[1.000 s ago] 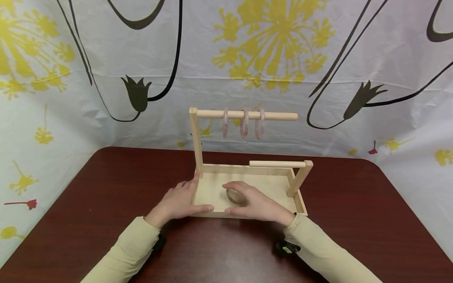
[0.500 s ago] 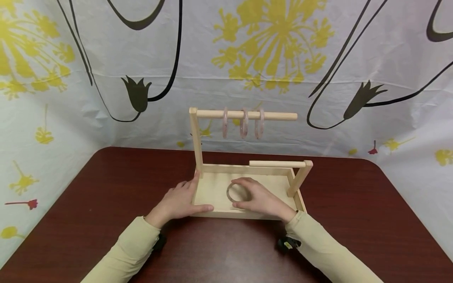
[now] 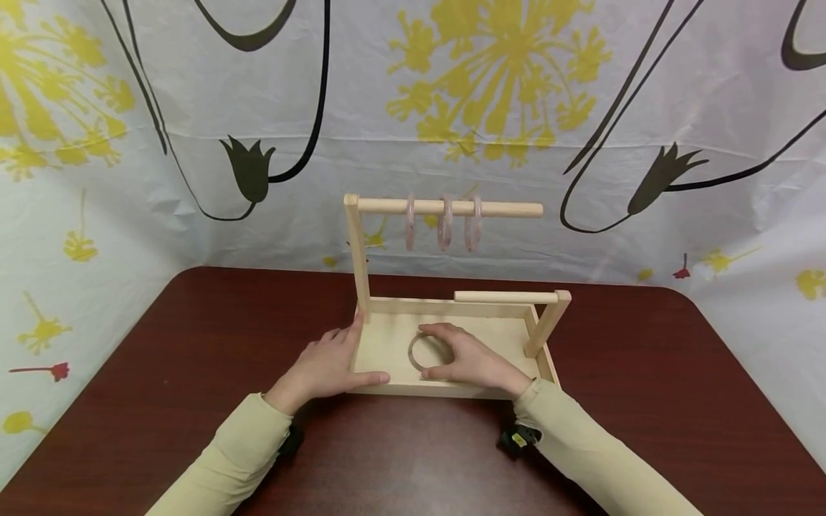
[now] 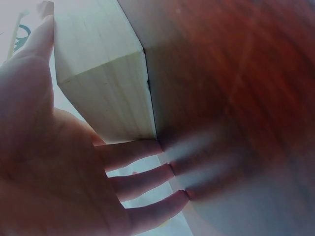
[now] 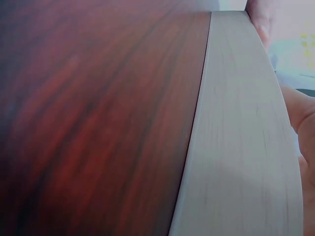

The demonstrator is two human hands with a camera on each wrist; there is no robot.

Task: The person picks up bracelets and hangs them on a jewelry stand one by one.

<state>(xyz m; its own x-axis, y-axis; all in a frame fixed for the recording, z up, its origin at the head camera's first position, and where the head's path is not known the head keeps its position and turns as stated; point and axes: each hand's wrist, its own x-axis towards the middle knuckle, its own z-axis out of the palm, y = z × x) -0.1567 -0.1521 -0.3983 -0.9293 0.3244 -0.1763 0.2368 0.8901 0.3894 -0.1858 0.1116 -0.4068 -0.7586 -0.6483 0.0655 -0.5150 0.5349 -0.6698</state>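
A greyish-brown bangle lies in the pale wooden tray; the right hand holds it between thumb and fingers, hiding its right side. At the tray's front left corner rests the left hand, its thumb along the front rim and its index finger reaching toward the tall post. In the left wrist view, the other fingers of the left hand lie straight with their tips at the table. Three pinkish bangles hang on the upper bar.
A shorter bar extends left from a low post at the tray's right end, with nothing on it. The dark red-brown table surrounds the tray. Behind it hangs a white cloth with yellow flower patterns.
The right hand has closed in on the bangle from a wider spread. Over the last half second, hand and bangle have shifted slightly left together. The left hand has stayed put.
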